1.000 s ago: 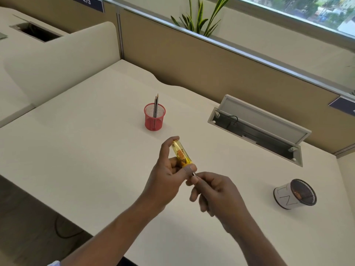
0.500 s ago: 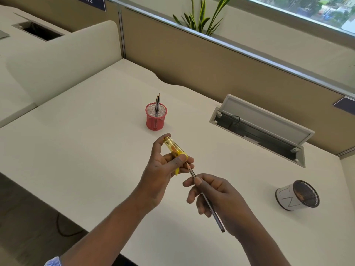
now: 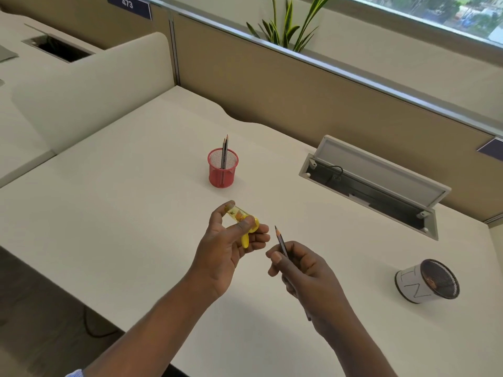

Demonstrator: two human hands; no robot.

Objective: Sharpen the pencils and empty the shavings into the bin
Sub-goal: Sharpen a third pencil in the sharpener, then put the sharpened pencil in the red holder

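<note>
My left hand (image 3: 228, 246) grips a yellow sharpener (image 3: 243, 220) with a clear tube that holds shavings, above the white desk (image 3: 109, 213). Just right of it, my right hand (image 3: 302, 270) pinches a dark pencil (image 3: 280, 240) with its sharp tip pointing up, free of the sharpener. A red mesh cup (image 3: 222, 168) behind the hands holds two pencils (image 3: 224, 152) upright. A small mesh bin (image 3: 427, 281) wrapped in white paper stands at the right of the desk.
An open cable hatch (image 3: 373, 186) with its lid raised is set into the desk at the back right. A tan partition (image 3: 299, 88) runs along the back, with a plant (image 3: 285, 23) behind it. A cream divider (image 3: 89, 85) bounds the left side.
The pencil was inside the sharpener; my right hand has pulled it out and moved it to the right, tip up. My left hand has tilted the sharpener flatter.
</note>
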